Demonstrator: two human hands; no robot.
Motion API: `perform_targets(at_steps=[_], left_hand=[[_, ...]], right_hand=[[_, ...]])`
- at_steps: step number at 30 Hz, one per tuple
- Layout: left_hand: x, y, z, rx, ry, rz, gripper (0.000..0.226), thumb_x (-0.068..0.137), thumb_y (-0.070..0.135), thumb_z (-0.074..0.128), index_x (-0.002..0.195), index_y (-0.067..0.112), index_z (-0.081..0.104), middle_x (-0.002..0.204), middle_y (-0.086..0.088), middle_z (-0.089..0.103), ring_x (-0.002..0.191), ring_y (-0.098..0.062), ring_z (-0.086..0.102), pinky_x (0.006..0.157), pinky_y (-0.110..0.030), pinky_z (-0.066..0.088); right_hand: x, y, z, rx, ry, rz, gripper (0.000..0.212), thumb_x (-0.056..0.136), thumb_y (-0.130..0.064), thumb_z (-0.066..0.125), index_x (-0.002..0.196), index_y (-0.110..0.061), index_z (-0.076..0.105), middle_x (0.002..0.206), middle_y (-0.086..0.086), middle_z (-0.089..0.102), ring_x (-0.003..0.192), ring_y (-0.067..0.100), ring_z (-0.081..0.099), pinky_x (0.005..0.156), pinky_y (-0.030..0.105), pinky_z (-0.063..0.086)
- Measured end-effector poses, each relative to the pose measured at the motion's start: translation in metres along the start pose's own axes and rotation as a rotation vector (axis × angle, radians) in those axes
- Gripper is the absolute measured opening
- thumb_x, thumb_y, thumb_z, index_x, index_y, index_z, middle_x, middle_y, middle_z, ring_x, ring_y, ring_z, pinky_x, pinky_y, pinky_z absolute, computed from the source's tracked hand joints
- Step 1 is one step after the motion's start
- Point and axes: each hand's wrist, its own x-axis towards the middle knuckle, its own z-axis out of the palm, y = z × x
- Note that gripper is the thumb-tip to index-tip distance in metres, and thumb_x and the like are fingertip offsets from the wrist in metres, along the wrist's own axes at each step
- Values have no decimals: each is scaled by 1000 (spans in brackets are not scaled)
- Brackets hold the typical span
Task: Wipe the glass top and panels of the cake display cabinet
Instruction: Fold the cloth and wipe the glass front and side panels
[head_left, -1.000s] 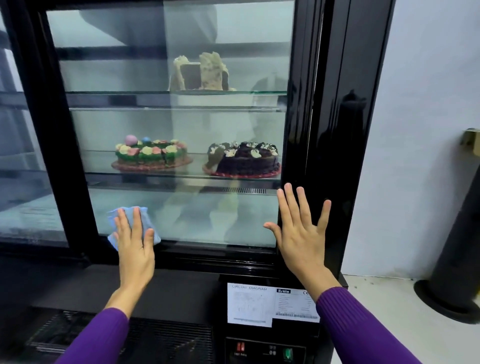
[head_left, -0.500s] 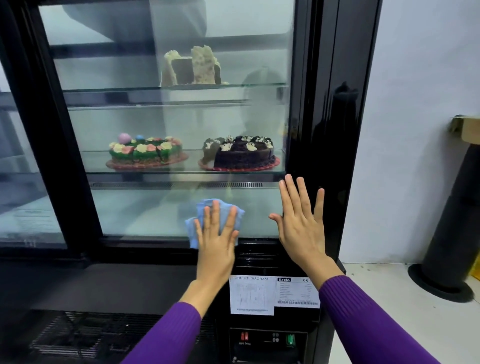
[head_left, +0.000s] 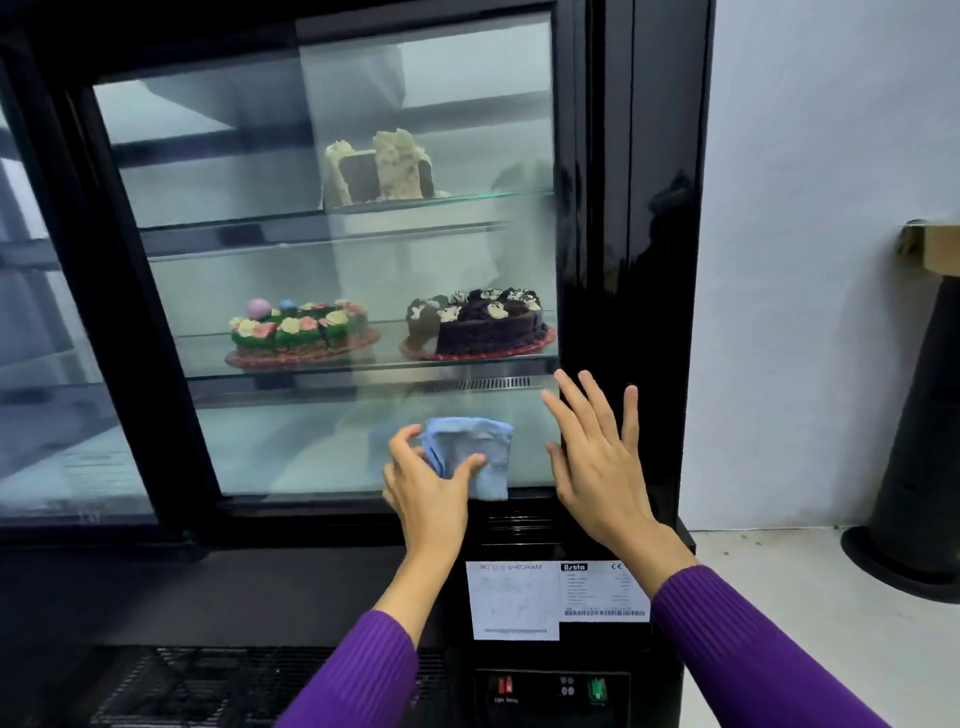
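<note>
Lower strip apparently swept: the left hand (head_left: 426, 486), flat a moment ago, now pinches the blue cloth (head_left: 480, 449) at 5 o'clock on the glass panel (head_left: 301, 452); right hand (head_left: 597, 467) braces, fingers spread.

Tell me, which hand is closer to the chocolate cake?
Right. The right hand has its fingertips just below the right edge of the chocolate cake. The left hand grips the blue cloth lower down, farther beneath it.
</note>
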Motion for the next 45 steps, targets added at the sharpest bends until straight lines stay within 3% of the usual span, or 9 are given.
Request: perform_targets(at_steps=[4, 10, 14, 20, 23, 26, 34, 38, 45], left_hand=[[4, -5, 1, 104, -33, 64, 50, 74, -6, 70, 74, 41, 51, 88, -9, 62, 85, -36, 58, 70, -40, 46], [-24, 67, 1, -117, -204, -56, 24, 79, -8, 67, 73, 13, 57, 67, 4, 57, 64, -14, 46, 52, -17, 33], [-52, 148, 25, -294, -315, -120, 43, 60, 31, 82, 86, 1, 66, 68, 2, 65, 64, -12, 56, 58, -27, 40], [-90, 205, 73, -499, -394, -225, 17, 78, 14, 76, 92, 6, 75, 80, -3, 74, 73, -13, 66, 68, -29, 48], [-102, 216, 97, -581, -368, -278, 29, 81, 28, 67, 97, 5, 72, 90, -8, 77, 81, -17, 73, 74, -31, 58], [-99, 224, 121, -565, -262, -254, 30, 84, 35, 66, 88, 6, 71, 83, -8, 76, 76, -19, 73, 68, -31, 60], [-54, 270, 186, -442, -69, 87, 69, 78, 65, 53, 63, -2, 53, 55, -4, 53, 53, -14, 52, 51, -32, 45], [-32, 284, 225, -399, -4, 109, 55, 92, 46, 56, 51, 16, 37, 42, 12, 39, 41, -3, 37, 42, -16, 32], [19, 258, 292, -364, 100, 137, 56, 93, 44, 60, 60, 2, 43, 56, -1, 42, 54, -15, 36, 52, -32, 32]], right_hand=[[-2, 8, -6, 288, 56, -38, 42, 90, -9, 52, 131, -13, 56, 151, 6, 43, 145, 23, 30, 122, 49, -4], [0, 48, -44, 785, 92, -31, 35, 89, -24, 68, 122, -17, 63, 131, -5, 60, 123, 11, 53, 111, 31, 31], [18, 91, -94, 1193, -273, 277, 66, 75, -56, 73, 132, -30, 50, 122, -19, 58, 110, 1, 54, 91, 15, 44], [30, 162, -115, 1679, -526, 611, 31, 87, -25, 69, 100, 3, 69, 98, 22, 73, 84, 20, 66, 77, 34, 50], [28, 183, -115, 1725, -527, 653, 32, 87, -30, 67, 93, 1, 70, 87, 13, 71, 78, 18, 65, 68, 27, 51], [36, 191, -105, 1745, -501, 728, 36, 89, -33, 65, 98, 1, 70, 95, 21, 73, 85, 24, 67, 79, 36, 54], [104, 219, -69, 1852, -318, 771, 52, 89, -39, 64, 114, 7, 65, 111, 25, 70, 107, 42, 66, 95, 52, 51], [128, 245, -49, 1899, -209, 768, 49, 89, -37, 64, 111, 7, 67, 110, 25, 71, 94, 33, 69, 89, 45, 53], [147, 285, 12, 1893, -136, 775, 32, 89, -33, 67, 93, -1, 67, 90, 18, 68, 82, 28, 63, 79, 42, 51]])
